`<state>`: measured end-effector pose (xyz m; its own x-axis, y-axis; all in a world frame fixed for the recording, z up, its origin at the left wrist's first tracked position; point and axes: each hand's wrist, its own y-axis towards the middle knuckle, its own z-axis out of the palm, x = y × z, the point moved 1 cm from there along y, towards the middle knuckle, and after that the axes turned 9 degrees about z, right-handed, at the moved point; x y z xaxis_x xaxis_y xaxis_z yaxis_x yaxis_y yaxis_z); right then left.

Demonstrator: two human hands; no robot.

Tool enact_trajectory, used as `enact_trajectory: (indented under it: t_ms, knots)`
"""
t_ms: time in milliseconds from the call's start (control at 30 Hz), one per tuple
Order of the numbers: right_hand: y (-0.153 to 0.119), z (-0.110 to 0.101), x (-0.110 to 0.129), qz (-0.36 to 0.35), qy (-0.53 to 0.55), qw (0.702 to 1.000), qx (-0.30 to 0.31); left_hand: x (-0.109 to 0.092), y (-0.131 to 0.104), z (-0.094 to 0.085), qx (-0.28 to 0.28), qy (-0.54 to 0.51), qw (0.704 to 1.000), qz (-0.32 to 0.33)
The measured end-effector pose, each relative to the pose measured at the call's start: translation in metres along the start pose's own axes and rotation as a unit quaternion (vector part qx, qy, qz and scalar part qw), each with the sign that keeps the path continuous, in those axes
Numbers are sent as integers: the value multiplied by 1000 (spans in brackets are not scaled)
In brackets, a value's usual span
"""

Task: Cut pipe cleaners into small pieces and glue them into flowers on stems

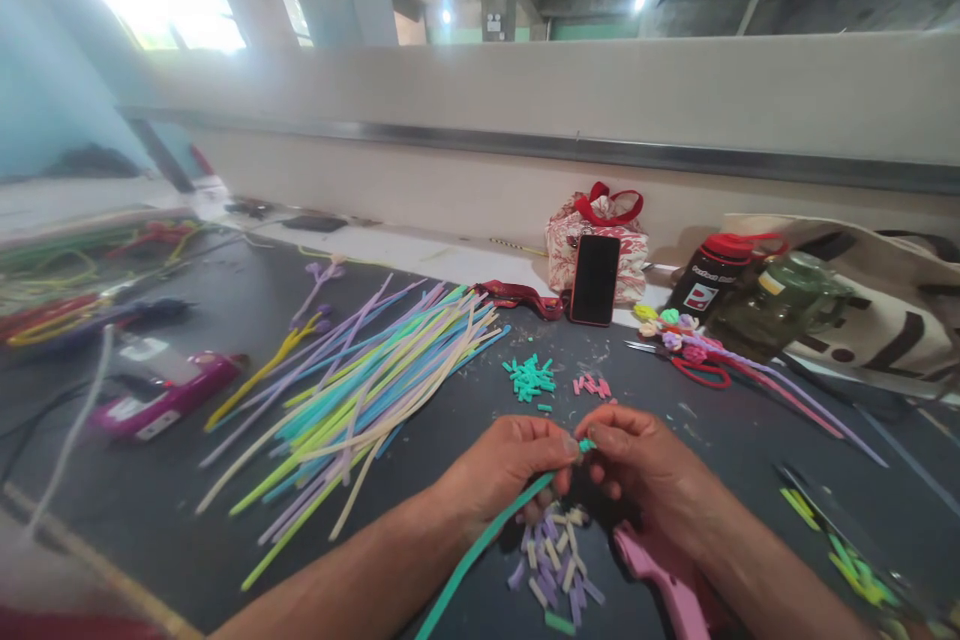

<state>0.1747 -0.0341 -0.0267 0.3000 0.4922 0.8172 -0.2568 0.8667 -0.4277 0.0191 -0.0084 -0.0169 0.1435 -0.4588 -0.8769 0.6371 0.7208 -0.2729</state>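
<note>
My left hand [534,460] pinches the end of a long teal pipe cleaner [484,545], which trails down to the lower edge. Facing it, my right hand [630,450] pinches the small teal bunch [587,444] at that stem's tip. Fingers partly hide this end, so how the pieces join cannot be seen. Just under my hands lies a pile of short lilac and cream pieces [559,555]. Beyond them are a heap of short teal pieces [529,378] and a few pink pieces [592,386]. A pink hot glue gun [671,580] lies partly under my right forearm.
Long pipe cleaners [375,390] spread across the left, near a purple device [169,395]. At right lie finished pipe-cleaner flowers [694,350], scissors [832,510] and green offcuts [855,565]. A phone [595,280], a black bottle [709,280] and bags stand along the back.
</note>
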Motion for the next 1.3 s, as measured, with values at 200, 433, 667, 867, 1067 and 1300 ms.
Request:
enact_trajectory:
  t_ms: [200,433,667,867,1067,1300]
  knots:
    - [-1,2,-4,-26,-7,1000,9,1,0,1,5,-16,1000,8]
    - [-1,9,-7,-67,-83,994,-39,4,0,3,-24,-39,999,-7]
    - [-10,18,0,-250,-394,867,-174,7,-1,10,-45,-83,995,-16]
    - [-6,9,3,-185,-353,905,-147,4,-1,7,-49,-54,997,-2]
    - [-3,-3,12,-55,-226,968,-94,5,1,4,-65,-54,996,-16]
    - [-9,-3,17,-107,-331,933,-94,7,1,2,-73,-47,996,-24]
